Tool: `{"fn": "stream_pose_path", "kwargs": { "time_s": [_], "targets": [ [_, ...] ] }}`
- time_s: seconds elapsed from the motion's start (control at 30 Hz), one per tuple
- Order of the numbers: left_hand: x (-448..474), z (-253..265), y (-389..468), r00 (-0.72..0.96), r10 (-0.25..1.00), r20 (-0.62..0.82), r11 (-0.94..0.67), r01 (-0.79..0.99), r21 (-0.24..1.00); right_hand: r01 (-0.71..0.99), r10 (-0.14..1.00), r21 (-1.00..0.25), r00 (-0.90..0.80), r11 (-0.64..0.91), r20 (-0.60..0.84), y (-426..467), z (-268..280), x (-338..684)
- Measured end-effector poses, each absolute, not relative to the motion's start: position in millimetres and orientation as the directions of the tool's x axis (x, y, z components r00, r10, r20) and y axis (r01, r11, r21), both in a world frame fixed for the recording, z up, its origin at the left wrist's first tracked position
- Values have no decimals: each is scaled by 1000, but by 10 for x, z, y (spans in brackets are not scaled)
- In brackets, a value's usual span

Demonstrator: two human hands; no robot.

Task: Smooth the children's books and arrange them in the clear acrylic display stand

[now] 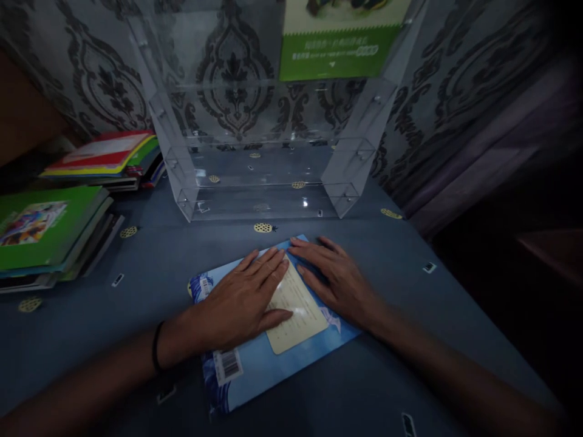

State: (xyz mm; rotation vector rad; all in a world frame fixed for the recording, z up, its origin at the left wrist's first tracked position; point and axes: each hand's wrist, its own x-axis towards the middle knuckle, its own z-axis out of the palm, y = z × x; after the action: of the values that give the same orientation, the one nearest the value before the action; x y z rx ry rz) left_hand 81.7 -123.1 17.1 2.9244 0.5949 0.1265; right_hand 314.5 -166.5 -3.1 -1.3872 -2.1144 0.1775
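Note:
A blue book (pixel 273 370) lies tilted on the dark table, with a cream panel of text (pixel 296 321) and a white barcode label (pixel 229 364) facing up. My left hand (pixel 246 300) rests flat across the book's left and middle part, fingers stretched out and thumb spread over the cream panel. On the book's right side lies my right hand (pixel 334 279), fingers extended toward the far edge and apart. The fingertips of both hands come close together near the far edge. A dark band (pixel 157 347) circles my left wrist.
Behind the book stands a clear acrylic rack (pixel 264 203), with a green-and-white booklet (pixel 337 54) at its upper right. Stacked books with a green one (pixel 82 233) on top lie at left; farther back is another pile topped by a red book (pixel 102 149). The table (pixel 150 255) ends at right.

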Motion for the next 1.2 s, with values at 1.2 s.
{"fn": "stream_pose_path", "kwargs": {
  "time_s": [1.2],
  "targets": [
    [-124, 166, -1409, 658, 720, 220, -694, 692, 198, 860, 908, -333, -291, 387, 303, -1651, -32, 3119]
  ]
}}
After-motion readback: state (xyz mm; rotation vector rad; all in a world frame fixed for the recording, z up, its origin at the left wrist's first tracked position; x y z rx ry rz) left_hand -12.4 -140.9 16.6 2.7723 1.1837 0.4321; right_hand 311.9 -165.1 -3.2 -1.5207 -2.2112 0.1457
